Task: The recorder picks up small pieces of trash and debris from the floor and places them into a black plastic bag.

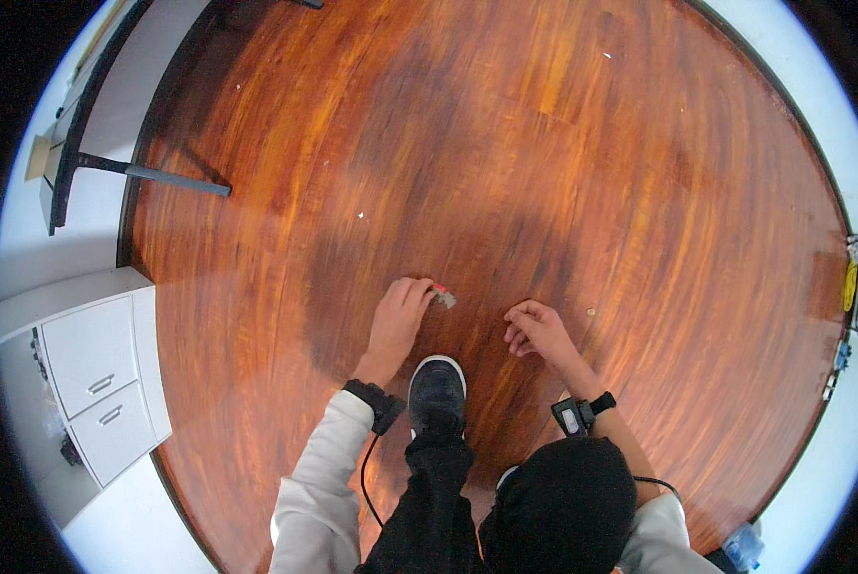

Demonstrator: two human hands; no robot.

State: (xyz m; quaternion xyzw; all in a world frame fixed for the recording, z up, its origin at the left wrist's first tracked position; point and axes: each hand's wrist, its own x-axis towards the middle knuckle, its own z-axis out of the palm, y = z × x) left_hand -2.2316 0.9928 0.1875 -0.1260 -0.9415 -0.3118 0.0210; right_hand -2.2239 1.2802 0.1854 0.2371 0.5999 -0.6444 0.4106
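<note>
A small red and grey piece [443, 295], its exact kind too small to tell, is pinched between the thumb and fingertips of my left hand [400, 316]. That hand is low over the reddish-brown wood floor [472, 179], in front of my black shoe [437, 391]. To its right, my right hand [538, 331] hangs with loosely bent fingers slightly apart, and nothing shows in it. A tiny pale scrap [591, 311] lies on the floor just right of my right hand.
White scraps [360, 215] dot the floor. At left are a white drawer cabinet [98, 359] and a table leg [177, 179]. A plastic bottle [743, 547] is at lower right. A black cord [365, 473] runs from my left wrist device. My bent knee [565, 495] is close below my right hand.
</note>
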